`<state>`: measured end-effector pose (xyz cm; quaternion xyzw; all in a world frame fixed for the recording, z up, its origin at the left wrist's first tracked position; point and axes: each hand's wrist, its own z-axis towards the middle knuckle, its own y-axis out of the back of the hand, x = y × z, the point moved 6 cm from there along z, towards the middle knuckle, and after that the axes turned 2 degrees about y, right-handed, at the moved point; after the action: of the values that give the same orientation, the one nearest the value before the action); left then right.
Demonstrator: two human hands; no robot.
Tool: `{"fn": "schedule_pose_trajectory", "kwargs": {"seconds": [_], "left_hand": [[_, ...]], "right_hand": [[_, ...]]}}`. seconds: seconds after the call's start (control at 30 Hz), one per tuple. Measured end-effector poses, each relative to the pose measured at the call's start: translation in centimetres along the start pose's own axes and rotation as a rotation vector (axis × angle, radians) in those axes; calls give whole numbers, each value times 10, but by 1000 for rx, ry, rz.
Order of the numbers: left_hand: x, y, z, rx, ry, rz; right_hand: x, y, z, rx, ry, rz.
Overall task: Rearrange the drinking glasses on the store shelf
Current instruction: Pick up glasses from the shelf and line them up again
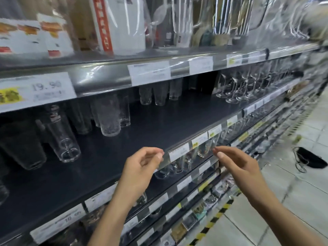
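You face a long store rack, and its dark shelf (159, 128) lies wide and mostly bare in front of you. Your left hand (140, 167) hovers just before the front edge with its fingers loosely curled, thumb near the forefinger, holding nothing that shows. Your right hand (237, 164) is beside it, well apart, fingers slack and pointing at the strip of price labels (179, 152), also with nothing in it. The drinking glasses stand toward the back of the shelf: a plain clear tumbler (62, 137) at the left, a tall textured glass (109, 118) nearer the middle, a trio of small glasses (158, 94) behind, and stemmed glasses (237, 89) in rows at the right. More glassware (177, 167) sits on the shelf below. Overhead a white jug (124, 25) stands wrapped in plastic, with a 19.90 tag (35, 91) under it at the left. To the right runs a pale tiled floor (292, 183), edged with yellow-and-black tape (214, 219), where a black bag (312, 159) lies.
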<state>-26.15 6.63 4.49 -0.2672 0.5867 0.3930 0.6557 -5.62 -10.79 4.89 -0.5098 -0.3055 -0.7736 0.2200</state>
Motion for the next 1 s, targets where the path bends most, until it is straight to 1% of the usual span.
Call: {"fn": "schedule_pose_trajectory", "kwargs": {"seconds": [0.17,0.4,0.53,0.63,0.73,0.9,1.0], "left_hand": [[-5,-64,28,35,-4,54],[1,-145,74,-62,28,114],[7,-172,96,-116,66,180],[12,-179,116,-170,113,223],[17,-176,141,-251,135,225],[27,-166,201,-355,168,203],[45,-152,246,-416,234,257]], "right_hand": [[-36,44,36,54,-15,-42],[-89,108,107,189,-1,-90],[-107,123,150,279,9,-100],[-112,123,184,325,45,-112],[-113,114,225,333,95,-175],[-120,69,300,444,132,-287],[-129,34,347,515,61,-260]]}}
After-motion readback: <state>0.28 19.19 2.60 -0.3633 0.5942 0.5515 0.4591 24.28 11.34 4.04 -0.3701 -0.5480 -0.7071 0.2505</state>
